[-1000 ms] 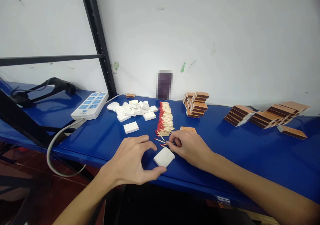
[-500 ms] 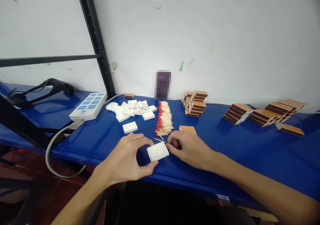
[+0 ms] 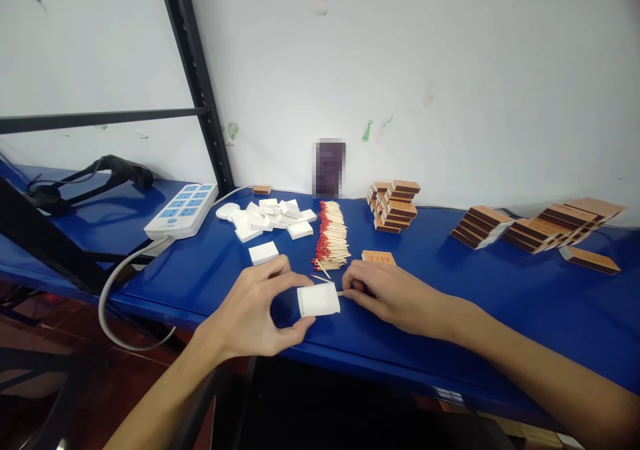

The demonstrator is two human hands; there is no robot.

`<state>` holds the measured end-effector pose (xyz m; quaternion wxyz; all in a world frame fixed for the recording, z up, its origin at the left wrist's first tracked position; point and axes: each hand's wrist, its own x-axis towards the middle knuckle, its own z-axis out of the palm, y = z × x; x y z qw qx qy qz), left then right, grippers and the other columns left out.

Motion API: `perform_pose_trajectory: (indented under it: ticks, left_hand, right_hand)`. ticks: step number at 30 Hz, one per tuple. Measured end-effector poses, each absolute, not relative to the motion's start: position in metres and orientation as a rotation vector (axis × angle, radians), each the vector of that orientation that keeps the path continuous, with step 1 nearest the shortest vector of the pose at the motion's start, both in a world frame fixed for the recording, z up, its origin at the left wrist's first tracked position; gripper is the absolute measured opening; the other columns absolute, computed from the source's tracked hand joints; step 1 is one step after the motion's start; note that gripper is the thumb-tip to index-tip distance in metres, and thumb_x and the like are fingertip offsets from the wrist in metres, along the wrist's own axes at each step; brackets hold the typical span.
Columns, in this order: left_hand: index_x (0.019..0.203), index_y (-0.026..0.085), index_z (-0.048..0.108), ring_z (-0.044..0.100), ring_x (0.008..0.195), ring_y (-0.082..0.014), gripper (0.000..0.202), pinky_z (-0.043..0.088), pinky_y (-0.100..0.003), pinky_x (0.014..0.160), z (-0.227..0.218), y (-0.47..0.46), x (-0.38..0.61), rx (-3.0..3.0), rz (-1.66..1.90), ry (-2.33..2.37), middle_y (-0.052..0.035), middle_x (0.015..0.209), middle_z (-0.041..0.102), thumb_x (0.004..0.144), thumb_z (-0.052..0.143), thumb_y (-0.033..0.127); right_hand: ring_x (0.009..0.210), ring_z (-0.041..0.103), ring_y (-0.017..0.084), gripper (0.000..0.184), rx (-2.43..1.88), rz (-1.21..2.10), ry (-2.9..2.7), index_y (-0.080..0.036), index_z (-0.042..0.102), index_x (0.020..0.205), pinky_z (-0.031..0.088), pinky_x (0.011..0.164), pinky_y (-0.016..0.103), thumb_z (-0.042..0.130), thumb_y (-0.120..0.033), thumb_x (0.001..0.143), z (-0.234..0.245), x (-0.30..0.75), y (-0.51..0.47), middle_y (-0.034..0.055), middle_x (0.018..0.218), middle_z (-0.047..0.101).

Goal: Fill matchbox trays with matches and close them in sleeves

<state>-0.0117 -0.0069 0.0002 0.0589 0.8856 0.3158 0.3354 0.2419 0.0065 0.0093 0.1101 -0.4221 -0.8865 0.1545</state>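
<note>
Between the thumb and index finger of my left hand (image 3: 265, 307) is a white matchbox tray (image 3: 319, 300), tilted just above the table's front part. My right hand (image 3: 373, 293) pinches matchsticks (image 3: 341, 293) whose pale ends show at the tray's right edge; how many, I cannot tell. Beyond the tray lies a long pile of red-headed matches (image 3: 333, 237), with a couple of loose matches (image 3: 321, 278) at its near end. Just behind my right hand is an orange matchbox cover (image 3: 379, 257), partly hidden by it.
White trays (image 3: 273, 217) lie heaped at the back left, with a single one (image 3: 263, 253) nearer. Stacked matchboxes (image 3: 397, 207) stand behind on the right, and more stacks (image 3: 545, 227) at far right. A power strip (image 3: 183, 210) sits left beside a black shelf post (image 3: 195, 77).
The white tray has turned a little and now lies more level. My right hand has shifted slightly right of it, and the matchsticks' ends now show between fingers and tray.
</note>
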Motion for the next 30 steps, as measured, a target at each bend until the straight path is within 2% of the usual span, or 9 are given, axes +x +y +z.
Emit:
perform_pose_trajectory:
  ticks: [5,9,14,16,18,20,25,30]
  left_hand:
    - [0.105,0.019,0.061,0.061,0.087,-0.0192,0.025,0.039,-0.036,0.078,0.000,-0.009,-0.003,2.875,0.925,1.024,-0.0040,0.103,0.065,0.080,0.064,0.024]
    - [0.112,0.018,0.057,0.061,0.071,-0.0143,0.024,0.036,-0.034,0.076,-0.005,-0.006,-0.003,3.004,1.065,0.943,-0.0005,0.088,0.069,0.088,0.060,0.018]
    - [0.116,0.019,0.055,0.063,0.075,-0.0136,0.029,0.037,-0.032,0.073,-0.010,-0.003,-0.005,3.058,1.175,0.731,-0.0031,0.095,0.071,0.088,0.061,0.012]
    - [0.117,0.019,0.056,0.061,0.066,-0.0114,0.032,0.037,-0.032,0.074,-0.010,-0.004,-0.003,2.947,1.166,0.721,0.0007,0.086,0.070,0.086,0.063,0.015]
    - [0.116,0.020,0.057,0.055,0.055,-0.0089,0.035,0.038,-0.031,0.073,-0.009,-0.005,-0.001,2.810,1.086,0.750,0.0069,0.069,0.063,0.083,0.067,0.018]
    - [0.112,0.020,0.061,0.052,0.053,-0.0087,0.035,0.039,-0.030,0.072,-0.008,-0.005,0.000,2.719,0.985,0.801,0.0086,0.063,0.057,0.079,0.072,0.023]
    - [0.106,0.022,0.067,0.058,0.073,-0.0140,0.032,0.044,-0.026,0.067,0.000,-0.003,-0.004,2.658,0.683,0.986,-0.0001,0.091,0.060,0.081,0.072,0.040]
    - [0.118,0.025,0.064,0.059,0.082,-0.0186,0.045,0.045,-0.028,0.072,0.007,-0.002,-0.012,2.658,0.444,1.007,-0.0010,0.090,0.059,0.085,0.062,0.055]
  right_hand:
    - [0.074,0.053,0.016,0.018,-1.280,0.422,-2.619,-0.021,0.052,0.089,0.039,0.064,0.030,0.039,-0.028,0.098,0.009,0.243,0.007,0.0036,0.088,0.061]
    - [0.076,0.054,0.017,0.018,-1.314,0.431,-2.600,-0.021,0.052,0.090,0.040,0.067,0.030,0.037,-0.028,0.098,0.007,0.241,0.007,0.0038,0.090,0.061]
    - [0.078,0.055,0.018,0.016,-1.319,0.412,-2.616,-0.021,0.051,0.091,0.040,0.067,0.030,0.038,-0.027,0.098,0.009,0.241,0.006,0.0051,0.093,0.062]
    - [0.077,0.055,0.018,0.018,-1.332,0.403,-2.627,-0.020,0.051,0.090,0.040,0.066,0.030,0.036,-0.027,0.098,0.009,0.241,0.006,0.0055,0.093,0.062]
    - [0.075,0.055,0.018,0.019,-1.342,0.396,-2.631,-0.020,0.050,0.089,0.040,0.064,0.030,0.035,-0.028,0.099,0.008,0.241,0.005,0.0057,0.093,0.062]
    - [0.074,0.055,0.017,0.019,-1.342,0.399,-2.603,-0.020,0.051,0.091,0.039,0.064,0.030,0.035,-0.028,0.099,0.008,0.241,0.005,0.0053,0.092,0.062]
    - [0.074,0.055,0.017,0.019,-1.362,0.367,-2.486,-0.020,0.051,0.093,0.040,0.066,0.031,0.035,-0.029,0.099,0.012,0.240,0.004,0.0043,0.087,0.062]
    - [0.078,0.057,0.019,0.020,-1.364,0.358,-2.528,-0.020,0.055,0.101,0.041,0.068,0.032,0.038,-0.031,0.098,0.020,0.240,0.001,0.0052,0.088,0.063]
